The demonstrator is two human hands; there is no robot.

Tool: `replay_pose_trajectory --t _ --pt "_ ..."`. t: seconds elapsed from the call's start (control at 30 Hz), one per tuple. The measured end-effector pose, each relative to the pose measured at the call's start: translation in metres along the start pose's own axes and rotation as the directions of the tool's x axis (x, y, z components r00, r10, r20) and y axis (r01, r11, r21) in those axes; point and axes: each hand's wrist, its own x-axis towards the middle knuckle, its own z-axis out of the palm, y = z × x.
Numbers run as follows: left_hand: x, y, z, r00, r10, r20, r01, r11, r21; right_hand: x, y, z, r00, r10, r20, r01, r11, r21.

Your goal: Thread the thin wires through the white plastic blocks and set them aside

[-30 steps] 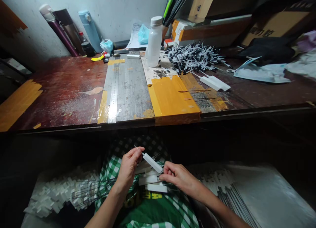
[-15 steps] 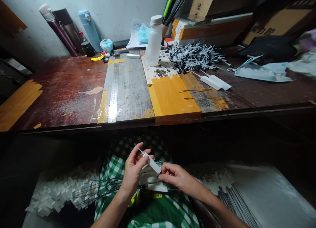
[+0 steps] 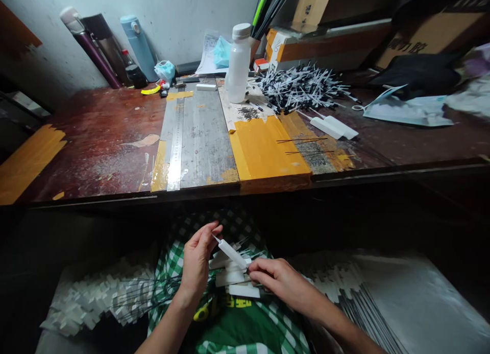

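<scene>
A white block-shaped piece (image 3: 233,254) with a thin tip at its upper left is held between both hands over the lap. My left hand (image 3: 199,254) pinches the thin tip with thumb and fingers. At the block's lower right end, my right hand (image 3: 270,275) has thumb and index finger pressed together; the exact grip there is small and partly hidden. Beneath lie several similar white pieces (image 3: 245,291) on a green checked apron (image 3: 229,331).
Bundles of white pieces with dark wires lie at the left (image 3: 88,298) and right (image 3: 360,298). The table (image 3: 107,139) holds a white bottle (image 3: 238,68), a pile of thin black-and-white parts (image 3: 306,86), a metal ruler (image 3: 176,149) and a face mask (image 3: 409,109).
My left hand has shifted from the block's body to its thin tip, moving slightly left. The block now sits a little lower and more pieces show beneath. My right hand has barely moved.
</scene>
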Motion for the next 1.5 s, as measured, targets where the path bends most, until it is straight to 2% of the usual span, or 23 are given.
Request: replay_pose_trajectory --t 0.13,0.37,0.57,0.77,1.33,1.5 --pt "0.003 0.005 -0.001 1.000 0.013 0.002 -0.013 1.000 -0.010 0.002 0.004 0.003 0.996 0.035 -0.077 -0.038 0.999 -0.034" --pt "0.002 0.001 -0.002 0.999 -0.017 0.033 0.017 0.999 0.027 -0.001 0.003 0.001 0.997 -0.080 -0.008 0.080 0.995 -0.061" --pt "0.002 0.002 0.001 0.999 -0.018 0.027 0.017 1.000 0.023 0.000 0.005 0.002 0.996 -0.006 -0.087 -0.003 0.995 -0.101" --pt "0.002 0.002 0.002 0.999 -0.012 0.033 0.011 0.999 0.037 0.002 0.006 0.002 0.996 0.022 -0.092 -0.032 0.993 -0.112" --pt "0.004 -0.002 0.002 0.999 -0.016 0.031 0.015 0.999 0.034 0.002 0.011 -0.002 0.994 0.023 -0.104 -0.043 0.980 -0.194" --pt "0.001 -0.003 0.003 0.999 -0.016 0.030 0.014 0.998 0.058 0.001 0.008 0.002 0.986 0.010 -0.164 -0.058 0.955 -0.291"
